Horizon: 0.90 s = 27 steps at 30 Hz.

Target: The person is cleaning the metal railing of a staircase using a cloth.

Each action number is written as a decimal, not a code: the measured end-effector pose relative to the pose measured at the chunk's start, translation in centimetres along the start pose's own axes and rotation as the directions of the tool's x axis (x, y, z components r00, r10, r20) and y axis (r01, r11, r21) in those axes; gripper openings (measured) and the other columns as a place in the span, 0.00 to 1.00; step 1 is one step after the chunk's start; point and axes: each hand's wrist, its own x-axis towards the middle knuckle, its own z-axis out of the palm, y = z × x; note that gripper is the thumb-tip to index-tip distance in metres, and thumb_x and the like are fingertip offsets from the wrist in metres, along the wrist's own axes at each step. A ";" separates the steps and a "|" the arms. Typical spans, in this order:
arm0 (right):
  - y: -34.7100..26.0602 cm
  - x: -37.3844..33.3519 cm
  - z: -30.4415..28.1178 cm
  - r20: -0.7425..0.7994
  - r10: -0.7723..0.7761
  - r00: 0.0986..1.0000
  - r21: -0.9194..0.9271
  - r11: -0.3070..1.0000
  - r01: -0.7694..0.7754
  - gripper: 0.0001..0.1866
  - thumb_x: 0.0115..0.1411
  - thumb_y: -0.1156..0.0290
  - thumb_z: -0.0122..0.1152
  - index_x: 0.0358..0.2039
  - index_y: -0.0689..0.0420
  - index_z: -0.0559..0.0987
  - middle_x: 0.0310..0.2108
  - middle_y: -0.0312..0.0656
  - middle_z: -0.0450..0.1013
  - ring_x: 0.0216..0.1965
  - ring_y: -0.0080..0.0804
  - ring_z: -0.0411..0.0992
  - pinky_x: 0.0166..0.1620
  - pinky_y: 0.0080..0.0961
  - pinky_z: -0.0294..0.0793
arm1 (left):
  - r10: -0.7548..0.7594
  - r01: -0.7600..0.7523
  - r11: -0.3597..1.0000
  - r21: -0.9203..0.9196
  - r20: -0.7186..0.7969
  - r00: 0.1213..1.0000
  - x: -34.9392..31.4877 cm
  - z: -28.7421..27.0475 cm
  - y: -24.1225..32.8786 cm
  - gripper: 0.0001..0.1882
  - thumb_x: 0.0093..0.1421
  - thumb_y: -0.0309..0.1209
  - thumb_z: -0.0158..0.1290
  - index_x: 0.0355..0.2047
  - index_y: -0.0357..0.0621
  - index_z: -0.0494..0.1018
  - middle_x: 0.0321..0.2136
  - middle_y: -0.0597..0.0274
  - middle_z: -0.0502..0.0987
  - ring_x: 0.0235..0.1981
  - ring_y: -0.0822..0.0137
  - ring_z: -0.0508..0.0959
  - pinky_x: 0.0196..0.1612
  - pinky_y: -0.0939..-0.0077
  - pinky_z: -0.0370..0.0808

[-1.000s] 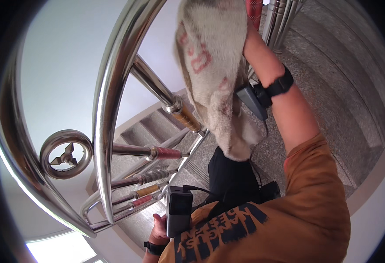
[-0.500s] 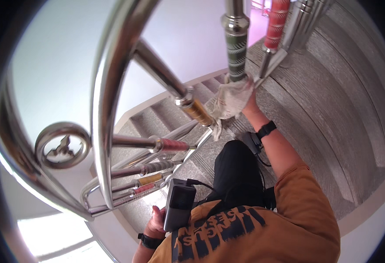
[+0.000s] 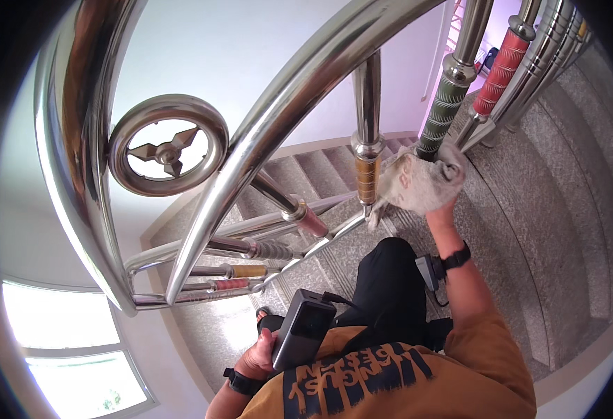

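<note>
My right hand [image 3: 443, 212] is wrapped in a pale, greyish cloth [image 3: 418, 185]. It grips the lower end of a railing post with a green patterned sleeve [image 3: 442, 115] through the cloth, which hides most of my fingers. A loose corner of the cloth hangs beside the neighbouring gold-sleeved post [image 3: 367, 178]. Low in front of my body, my left hand [image 3: 257, 355] holds a grey power bank [image 3: 304, 329] with a black cable at its top. My left fingers are partly hidden behind it.
A curved steel handrail [image 3: 285, 91] with a ring ornament [image 3: 169, 145] rises at my left. A red-sleeved post [image 3: 502, 73] stands beyond the green one. Grey stone steps [image 3: 530, 202] curve down around me. A bright window [image 3: 76, 349] is at the lower left.
My view has shifted, so the railing and ring ornament appear farther right. The cloth in my right hand stays at the foot of the green post, now bunched more around it. My left hand keeps the power bank.
</note>
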 end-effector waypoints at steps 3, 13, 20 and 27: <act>0.6 -0.8 -0.3 0.184 0.139 0.973 0.646 0.729 -0.226 0.23 0.50 0.65 0.61 0.45 0.58 0.69 0.39 0.45 0.71 0.40 0.36 0.71 0.46 0.29 0.69 | -0.019 0.018 1.000 0.013 0.027 0.999 0.4 -1.1 -0.3 0.53 0.42 0.72 0.40 0.52 0.33 0.60 0.44 0.54 0.71 0.44 0.67 0.72 0.49 0.76 0.67; -10.8 7.0 8.2 0.304 -0.353 0.885 0.025 0.932 0.363 0.19 0.50 0.67 0.61 0.42 0.59 0.71 0.36 0.43 0.72 0.38 0.33 0.71 0.44 0.27 0.70 | -0.018 0.024 0.995 0.094 -0.060 0.998 0.2 -3.0 -1.9 0.62 0.30 0.80 0.35 0.51 0.35 0.60 0.35 0.53 0.72 0.33 0.65 0.72 0.39 0.75 0.68; -8.9 4.6 10.0 0.120 -0.221 0.968 0.158 0.967 0.201 0.14 0.51 0.70 0.59 0.38 0.60 0.70 0.30 0.40 0.72 0.34 0.30 0.72 0.38 0.22 0.72 | -0.039 0.037 0.999 -0.018 -0.125 0.991 0.5 -0.8 -0.6 0.68 0.27 0.79 0.41 0.59 0.38 0.47 0.28 0.52 0.72 0.28 0.66 0.70 0.33 0.75 0.68; 8.6 -1.9 7.5 0.531 -0.267 0.804 -0.659 0.466 0.590 0.19 0.47 0.57 0.55 0.34 0.57 0.68 0.27 0.46 0.70 0.27 0.43 0.70 0.34 0.31 0.72 | -0.041 0.044 0.999 0.025 -0.110 0.993 1.0 -2.4 -1.5 0.68 0.27 0.79 0.41 0.60 0.38 0.46 0.27 0.52 0.71 0.27 0.66 0.70 0.34 0.77 0.67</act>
